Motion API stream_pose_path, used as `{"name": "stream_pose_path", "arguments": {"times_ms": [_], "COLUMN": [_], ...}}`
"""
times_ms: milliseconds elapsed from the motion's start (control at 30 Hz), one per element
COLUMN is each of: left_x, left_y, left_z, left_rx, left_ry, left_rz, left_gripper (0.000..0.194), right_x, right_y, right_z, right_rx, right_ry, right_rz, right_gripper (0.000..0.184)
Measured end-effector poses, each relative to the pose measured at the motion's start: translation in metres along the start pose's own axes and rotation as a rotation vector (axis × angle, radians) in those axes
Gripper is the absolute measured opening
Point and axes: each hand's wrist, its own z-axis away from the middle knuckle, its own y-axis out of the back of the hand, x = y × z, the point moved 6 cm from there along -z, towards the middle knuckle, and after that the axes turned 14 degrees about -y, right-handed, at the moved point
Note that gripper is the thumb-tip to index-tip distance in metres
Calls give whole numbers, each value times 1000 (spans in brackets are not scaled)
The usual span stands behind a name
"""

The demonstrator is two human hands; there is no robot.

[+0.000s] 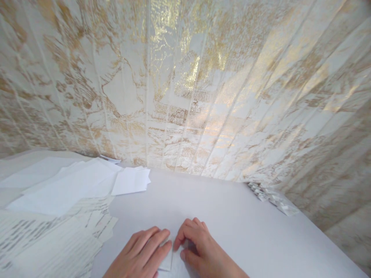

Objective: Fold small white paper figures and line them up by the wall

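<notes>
A small folded piece of white paper (166, 262) lies on the white table near its front edge. My left hand (142, 251) rests flat over the paper, fingers stretched out, covering most of it. Just to the right is my right hand (197, 243), its fingers curled and its thumb apart from the forefinger. The right forefinger's tip comes down close beside the paper's right edge; whether it touches cannot be made out. Nothing shows between the right thumb and forefinger.
Loose white sheets (69, 183) overlap at the back left, with a stack of smaller white papers (131, 180) beside them. Printed paper pieces (55, 243) spread along the left. Small folded paper pieces (274, 199) line the back right edge. A gold-patterned curtain (185, 85) hangs behind the table (220, 208).
</notes>
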Motion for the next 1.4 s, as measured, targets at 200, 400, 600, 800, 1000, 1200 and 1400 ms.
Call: {"name": "stream_pose_path", "arguments": {"times_ms": [200, 400, 600, 800, 1000, 1200, 1400], "left_x": [-10, -7, -5, -9, -9, -6, -6], "left_y": [13, 8, -3, 0, -6, -5, -8], "left_z": [-13, -16, -15, -23, -30, -33, -32], "left_rx": [-36, 22, -43, -269, -341, -375, -402], "left_ry": [51, 40, 174, 375, 498, 542, 551], "left_rz": [132, 298, 430, 324, 343, 380, 387], "left_gripper": [30, 45, 23, 21, 18, 17, 17], "right_x": [-1, -6, -12, -13, -13, 7, 19], "right_y": [0, -7, -12, -10, -14, -21, -28], "right_z": [-1, -2, 3, 7, 8, 13, 13], "right_rx": [19, 152, 142, 105, 123, 266, 364], "right_ry": [3, 97, 148, 166, 168, 167, 177], "right_rz": [-77, -120, -120, -116, -97, -111, -115], "right_gripper": [39, 35, 45, 53, 53, 60, 61]}}
